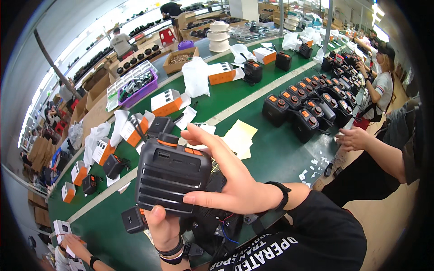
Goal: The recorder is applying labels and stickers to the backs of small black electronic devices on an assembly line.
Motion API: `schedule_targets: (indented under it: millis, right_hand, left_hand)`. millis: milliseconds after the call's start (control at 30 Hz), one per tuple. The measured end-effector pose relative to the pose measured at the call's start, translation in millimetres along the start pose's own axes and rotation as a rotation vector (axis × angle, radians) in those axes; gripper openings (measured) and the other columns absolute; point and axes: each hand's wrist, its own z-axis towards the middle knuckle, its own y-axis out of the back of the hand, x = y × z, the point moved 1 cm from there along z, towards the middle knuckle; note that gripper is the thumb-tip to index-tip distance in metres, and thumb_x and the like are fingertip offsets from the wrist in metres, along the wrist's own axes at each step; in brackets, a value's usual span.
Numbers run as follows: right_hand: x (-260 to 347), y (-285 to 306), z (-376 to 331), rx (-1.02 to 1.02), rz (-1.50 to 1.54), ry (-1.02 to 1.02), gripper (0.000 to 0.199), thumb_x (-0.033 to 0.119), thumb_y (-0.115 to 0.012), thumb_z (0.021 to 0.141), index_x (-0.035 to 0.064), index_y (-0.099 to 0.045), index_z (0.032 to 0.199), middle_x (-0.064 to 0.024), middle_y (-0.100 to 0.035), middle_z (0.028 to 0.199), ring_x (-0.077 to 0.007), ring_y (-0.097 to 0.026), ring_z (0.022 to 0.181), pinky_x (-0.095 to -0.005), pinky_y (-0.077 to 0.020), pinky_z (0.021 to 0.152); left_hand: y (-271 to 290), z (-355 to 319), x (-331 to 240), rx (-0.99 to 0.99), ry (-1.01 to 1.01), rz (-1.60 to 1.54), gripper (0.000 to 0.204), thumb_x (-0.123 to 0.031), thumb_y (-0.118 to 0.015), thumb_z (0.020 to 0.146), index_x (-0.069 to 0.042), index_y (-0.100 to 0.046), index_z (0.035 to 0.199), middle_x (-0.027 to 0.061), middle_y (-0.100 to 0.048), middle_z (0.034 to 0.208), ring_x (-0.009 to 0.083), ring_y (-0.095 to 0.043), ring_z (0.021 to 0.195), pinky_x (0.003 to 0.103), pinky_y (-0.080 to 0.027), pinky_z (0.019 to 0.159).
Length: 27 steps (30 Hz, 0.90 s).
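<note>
A black speaker-like device (169, 176) with a ribbed face, a USB-type port, orange buttons and an orange-ringed knob is held up before me, tilted. My left hand (165, 228) grips it from beneath, its thumb at the lower edge and the other fingers hidden. Around the right side goes my right hand (235, 183), thumb on the ribs and fingers reaching up past the buttons. Behind it, close to my body, lie dark parts with a thin blue wire (228, 235). A similar device (134, 220) sits just left of my left wrist.
Several finished-looking black devices (304, 106) stand grouped at the right. Yellow paper sheets (239, 137) lie beyond my right hand. Orange-and-white boxes (166, 103) and white bags (195, 77) line the green bench (253, 158). Another person's hand (355, 138) is at right; others' hands (77, 246) are lower left.
</note>
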Motion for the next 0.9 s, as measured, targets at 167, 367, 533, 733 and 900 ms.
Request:
schedule_targets:
  millis: [167, 367, 533, 733, 900]
  right_hand:
    - [-23, -2, 13, 0.241, 0.544, -0.539, 0.076, 0.020, -0.079, 0.069, -0.0032, -0.039, 0.129, -0.0095, -0.056, 0.111, -0.0139, -0.055, 0.101, -0.0264, -0.0459, 0.083]
    - [-129, 3, 56, 0.081, -0.348, -0.537, 0.068, 0.029, -0.079, 0.060, -0.0045, -0.049, 0.112, -0.0168, -0.059, 0.097, -0.0246, -0.062, 0.081, -0.0358, -0.0503, 0.069]
    - [-258, 31, 72, -0.102, -0.871, -0.547, 0.052, 0.024, -0.075, 0.061, -0.0046, -0.049, 0.095, -0.0247, -0.054, 0.095, -0.0399, -0.060, 0.085, -0.0428, -0.0501, 0.074]
    - [-295, 1, 75, -0.122, -1.042, -0.498, 0.067, 0.020, -0.076, 0.064, -0.0047, -0.040, 0.115, -0.0212, -0.045, 0.112, -0.0347, -0.056, 0.095, -0.0378, -0.0521, 0.072]
    - [-273, -62, 84, 0.143, -1.091, -0.191, 0.072, 0.034, -0.069, 0.071, -0.0085, -0.039, 0.121, -0.0194, -0.047, 0.111, -0.0305, -0.054, 0.093, -0.0342, -0.0530, 0.066]
  left_hand:
    - [7, 8, -11, 0.055, 0.026, 0.155, 0.066, -0.035, -0.063, 0.076, 0.000, -0.040, 0.128, 0.0132, -0.053, 0.120, 0.0237, -0.053, 0.108, 0.036, -0.042, 0.093]
    - [5, 0, -51, -0.126, -0.279, 0.573, 0.080, -0.040, -0.060, 0.078, -0.001, -0.024, 0.137, 0.0153, -0.039, 0.125, 0.0242, -0.044, 0.111, 0.036, -0.036, 0.093]
    - [0, -22, -59, -0.009, -0.375, 0.502, 0.083, -0.043, -0.061, 0.077, 0.003, -0.024, 0.136, 0.0172, -0.039, 0.125, 0.0246, -0.049, 0.107, 0.034, -0.039, 0.089]
    - [5, -33, -78, -0.065, -0.433, 0.442, 0.087, -0.039, -0.067, 0.077, 0.008, -0.021, 0.134, 0.0244, -0.038, 0.126, 0.0357, -0.051, 0.105, 0.037, -0.041, 0.091]
    - [14, -36, -83, -0.084, -0.467, 0.469, 0.085, -0.038, -0.066, 0.079, 0.008, -0.020, 0.134, 0.0247, -0.038, 0.127, 0.0356, -0.051, 0.105, 0.037, -0.042, 0.090]
